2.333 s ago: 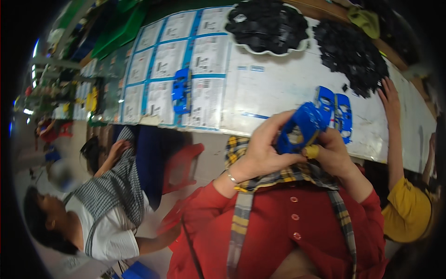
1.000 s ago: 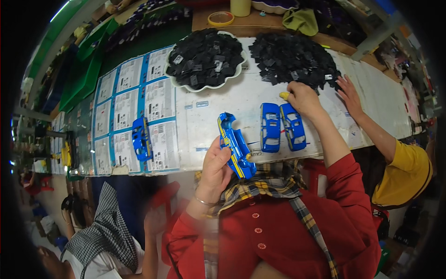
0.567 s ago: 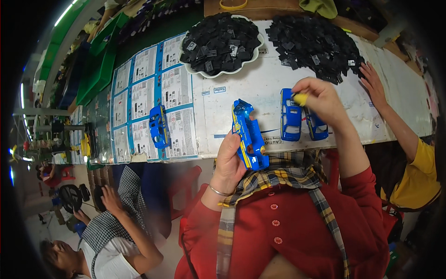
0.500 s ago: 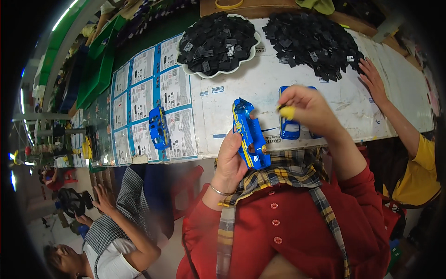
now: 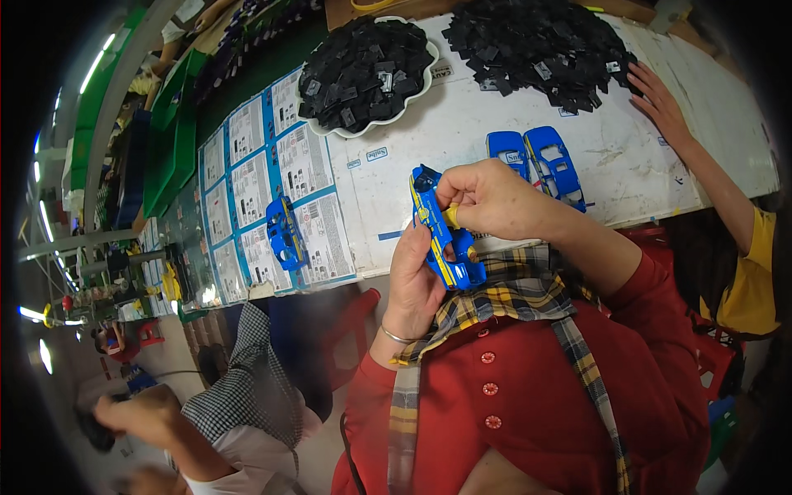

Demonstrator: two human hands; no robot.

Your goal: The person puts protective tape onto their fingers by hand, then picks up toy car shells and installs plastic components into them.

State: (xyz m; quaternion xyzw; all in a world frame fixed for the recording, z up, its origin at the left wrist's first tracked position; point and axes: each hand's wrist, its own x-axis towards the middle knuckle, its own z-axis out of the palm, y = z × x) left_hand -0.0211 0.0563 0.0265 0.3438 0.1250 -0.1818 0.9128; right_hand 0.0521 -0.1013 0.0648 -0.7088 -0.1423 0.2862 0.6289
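A blue toy car body [image 5: 440, 239] with a yellow stripe along its side is tilted in my left hand [image 5: 412, 272], thumb on its side and fingers around its lower end. My right hand [image 5: 487, 196] is closed at the body's open side, fingertips pressed together against its upper part. Yellow coverings [image 5: 451, 216] show on its fingers. Whatever lies between those fingertips is hidden from view. Two more blue car bodies [image 5: 555, 163] lie beside each other on the table, beyond my right forearm. Another blue car body [image 5: 284, 234] lies to the left on printed sheets.
A white scalloped bowl [image 5: 430, 73] heaped with flat black pieces stands at the back. Right of it is a loose pile of black pieces [image 5: 536, 54], touched by a co-worker's hand [image 5: 658, 103]. Printed sheets [image 5: 256, 181] cover the table's left part. A green bin [image 5: 173, 140] stands farther left.
My right hand has come left and down to the car body, from above the table with a small dark piece at its fingertips. My left hand still holds the body.
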